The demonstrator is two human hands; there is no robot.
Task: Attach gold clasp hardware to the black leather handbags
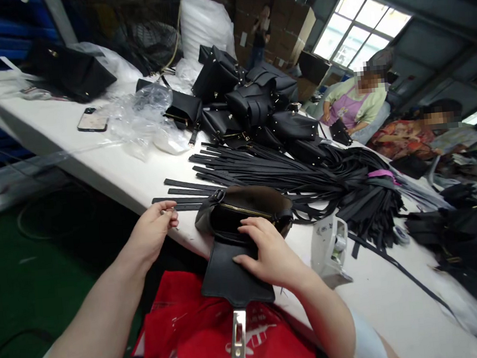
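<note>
A black handbag [244,195] stands before me at the table's edge, its zipped mouth open. Its black flap [234,277] hangs toward me over the edge, with a gold metal clasp plate [239,335] at its tip. My right hand [269,248] rests on the bag with fingers apart, fingertips at the opening's near rim and thumb on the flap. Left of the bag, my left hand [155,231] is closed in a pinch beside the ends of black straps [185,192]. What lies between those fingers is too small to make out.
A bundle of straps [360,190] tied with a pink band lies beyond the bag. A white tape dispenser [330,249] stands right of it. More black bags [252,100], clear plastic wrap [141,120] and a phone [92,119] lie farther back. Two people [357,102] sit across the table.
</note>
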